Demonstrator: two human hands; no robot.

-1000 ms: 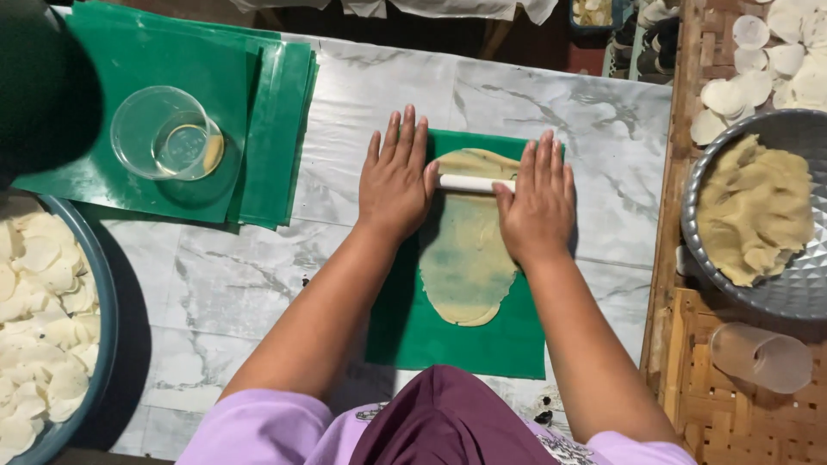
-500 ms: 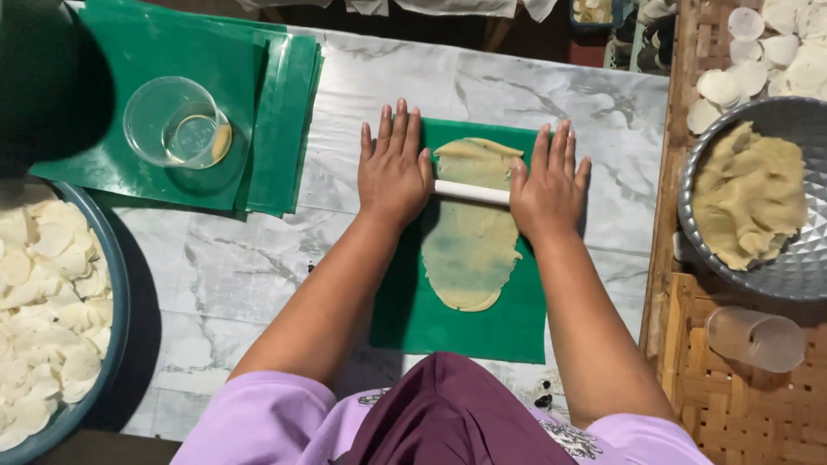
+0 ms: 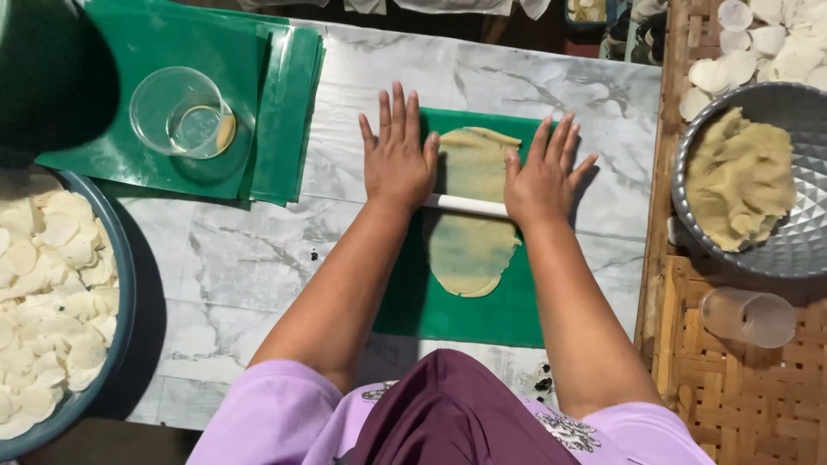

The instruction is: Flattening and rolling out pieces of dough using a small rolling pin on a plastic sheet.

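Note:
A thin sheet of pale yellow dough [image 3: 472,250] lies stretched on a green plastic mat [image 3: 517,319] on the marble table. A white rolling pin [image 3: 466,205] crosses the dough near its middle. My left hand [image 3: 395,155] presses flat on the pin's left end with fingers spread. My right hand [image 3: 542,176] presses flat on its right end, fingers spread too. The pin's ends are hidden under my palms.
A stack of green mats [image 3: 276,112] with a clear plastic cup [image 3: 183,114] sits at back left. A blue basin of cut dough rounds [image 3: 52,284] stands at left. At right, a metal bowl [image 3: 797,250] holds dough, with a cup [image 3: 748,317] on a woven tray.
Both hands and the rolling pin have slid back toward me along the dough, from its far end to about its middle. The dough looks slightly longer.

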